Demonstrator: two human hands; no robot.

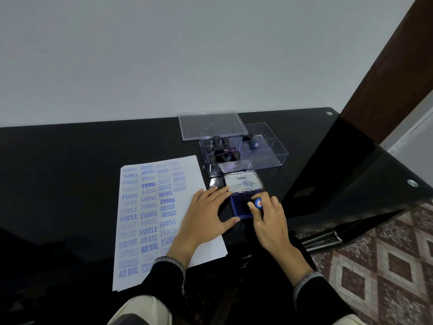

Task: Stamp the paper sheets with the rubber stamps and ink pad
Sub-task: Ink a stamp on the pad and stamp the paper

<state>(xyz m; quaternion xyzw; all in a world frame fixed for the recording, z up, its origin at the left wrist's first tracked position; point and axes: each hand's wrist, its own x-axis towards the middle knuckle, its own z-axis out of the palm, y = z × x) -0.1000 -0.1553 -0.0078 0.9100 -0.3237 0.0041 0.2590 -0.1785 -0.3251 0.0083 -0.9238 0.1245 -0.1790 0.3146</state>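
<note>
A stack of white paper sheets [150,219] lies on the black table, its top sheet covered with several blue stamped words. To its right sits the open ink pad [239,206], blue pad below and lid [243,182] tilted up behind. My right hand [269,219] pinches a rubber stamp with a blue-capped handle [258,203] and holds it down on the pad. My left hand [206,214] lies flat with spread fingers on the paper's right edge, fingertips touching the ink pad's left side.
A clear plastic box [264,158] behind the ink pad holds several dark-handled stamps [221,148], with its clear lid [210,124] lying behind it. The glass table's right edge [351,207] drops to a patterned floor. A white wall stands behind.
</note>
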